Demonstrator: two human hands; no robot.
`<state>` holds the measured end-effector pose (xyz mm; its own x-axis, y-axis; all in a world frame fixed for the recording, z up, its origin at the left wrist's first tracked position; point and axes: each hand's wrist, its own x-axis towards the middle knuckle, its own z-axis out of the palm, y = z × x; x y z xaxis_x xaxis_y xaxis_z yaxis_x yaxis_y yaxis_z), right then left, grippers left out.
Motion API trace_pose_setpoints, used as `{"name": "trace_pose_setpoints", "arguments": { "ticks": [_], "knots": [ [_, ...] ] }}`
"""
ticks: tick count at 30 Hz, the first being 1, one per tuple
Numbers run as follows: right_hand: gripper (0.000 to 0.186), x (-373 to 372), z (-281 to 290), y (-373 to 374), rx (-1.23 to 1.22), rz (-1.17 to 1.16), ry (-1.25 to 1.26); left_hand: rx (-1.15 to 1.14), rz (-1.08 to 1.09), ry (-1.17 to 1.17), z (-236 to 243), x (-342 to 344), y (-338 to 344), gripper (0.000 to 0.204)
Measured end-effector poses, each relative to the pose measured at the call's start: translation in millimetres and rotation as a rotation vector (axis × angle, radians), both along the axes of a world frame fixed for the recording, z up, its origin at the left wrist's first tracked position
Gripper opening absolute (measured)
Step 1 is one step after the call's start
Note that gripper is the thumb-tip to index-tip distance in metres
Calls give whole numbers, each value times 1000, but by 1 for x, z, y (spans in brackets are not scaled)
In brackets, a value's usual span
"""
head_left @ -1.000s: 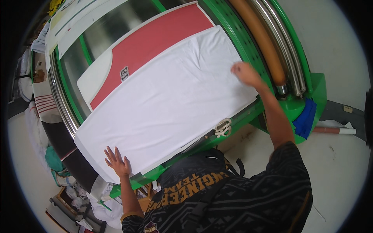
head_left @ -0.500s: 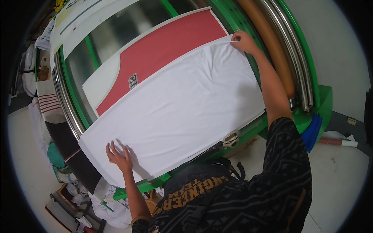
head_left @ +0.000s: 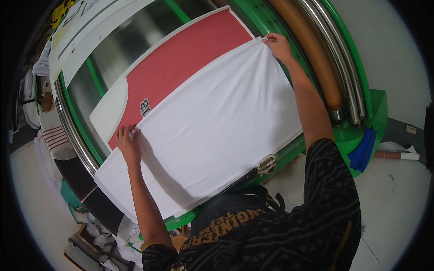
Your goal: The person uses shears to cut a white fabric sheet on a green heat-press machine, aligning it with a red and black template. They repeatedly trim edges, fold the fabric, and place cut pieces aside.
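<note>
A large white fabric (head_left: 212, 131) lies over a printed sheet with a red panel (head_left: 181, 58), a white curved part and a dark-outlined number. My right hand (head_left: 277, 46) pinches the fabric at its far right corner, and creases fan out from that grip. At the far edge of the fabric, left of the number, my left hand (head_left: 128, 141) has its fingers bent and closed around the edge; the fingertips are partly hidden. Between the two hands the fabric edge runs diagonally across the red panel.
A green machine frame (head_left: 92, 77) surrounds the work, with a brown roller (head_left: 312, 58) and metal bars (head_left: 346, 67) on the right. A tied bundle of cord (head_left: 266, 164) hangs at the near edge. Blue cloth (head_left: 362, 149) drapes at right. Boxes and bags stand lower left.
My left hand has moved up from the near left of the fabric to its far edge. The right hand has shifted slightly left with the corner, and the fabric is pulled smoother.
</note>
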<state>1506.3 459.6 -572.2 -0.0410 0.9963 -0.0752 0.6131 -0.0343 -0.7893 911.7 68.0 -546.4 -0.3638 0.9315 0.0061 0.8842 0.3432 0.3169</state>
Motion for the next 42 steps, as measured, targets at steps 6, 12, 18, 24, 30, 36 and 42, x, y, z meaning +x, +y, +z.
{"name": "trace_pose_setpoints", "arguments": {
  "ticks": [6,12,18,24,30,36,42],
  "knots": [
    [20,-27,11,-13,174,-117,-87,-19,46,-141,-7,-14,11,18],
    [24,-36,3,-25,328,-81,-339,61,88,-96,-29,-10,10,19],
    [41,-67,24,-76,668,33,-667,148,166,45,-50,17,-1,23],
    [58,-65,6,-152,437,174,-602,173,121,149,-37,35,5,25],
    [59,-52,3,-143,399,131,-668,112,86,227,-20,52,11,26],
    [62,-67,44,-237,373,174,-562,-9,-330,46,15,165,-31,54],
    [64,25,11,-291,278,-56,-662,-147,-343,165,9,221,-58,68]
  ]
}}
